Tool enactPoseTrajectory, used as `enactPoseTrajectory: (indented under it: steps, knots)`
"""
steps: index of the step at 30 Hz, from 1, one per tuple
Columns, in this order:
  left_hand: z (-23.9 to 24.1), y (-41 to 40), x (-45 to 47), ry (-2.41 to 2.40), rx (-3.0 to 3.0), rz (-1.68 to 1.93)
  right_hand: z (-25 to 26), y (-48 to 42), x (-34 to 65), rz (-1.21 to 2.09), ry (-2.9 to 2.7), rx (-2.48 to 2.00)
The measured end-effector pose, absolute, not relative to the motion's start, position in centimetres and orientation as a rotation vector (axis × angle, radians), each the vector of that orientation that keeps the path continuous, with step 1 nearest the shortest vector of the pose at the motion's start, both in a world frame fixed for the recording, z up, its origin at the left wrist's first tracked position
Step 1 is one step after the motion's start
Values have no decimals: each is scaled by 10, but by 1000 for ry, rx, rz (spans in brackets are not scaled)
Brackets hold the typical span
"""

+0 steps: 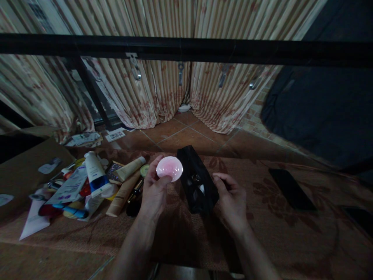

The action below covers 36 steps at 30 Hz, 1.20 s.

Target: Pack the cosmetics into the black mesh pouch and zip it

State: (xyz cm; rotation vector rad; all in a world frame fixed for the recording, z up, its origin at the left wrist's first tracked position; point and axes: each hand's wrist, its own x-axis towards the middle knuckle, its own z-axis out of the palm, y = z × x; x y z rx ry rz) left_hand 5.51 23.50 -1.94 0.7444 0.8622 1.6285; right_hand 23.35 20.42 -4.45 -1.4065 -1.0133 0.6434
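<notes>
My left hand (153, 189) is closed round a pink, round cosmetic container (169, 168) with a shiny top and a pale rim, the thumb on its near edge. Just right of it lies a black cosmetic pouch (190, 163), its top open and a few small items showing inside, among them a white one (202, 189). At the pouch's right edge, my right hand (231, 196) has its fingers curled with thumb and forefinger pinched together, seemingly on the fabric. Left of my left hand lie a brown tube (122, 196) and a black-and-gold brush (135, 193).
A heap of cosmetics, including a white-and-blue tube (96, 175), covers the left of the patterned cloth (180, 241). Beyond it stands a cardboard box (26, 175). A black phone (291, 189) lies at right. A dark horizontal bar (186, 48) crosses before the striped curtains (163, 85).
</notes>
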Motion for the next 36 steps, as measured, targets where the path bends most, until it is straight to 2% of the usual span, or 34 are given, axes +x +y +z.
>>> enactPoseTrajectory:
  steps: [36]
  knots:
    - [-24, 239, 55, 854, 760, 1634, -43, 203, 235, 653, -1022, -1423]
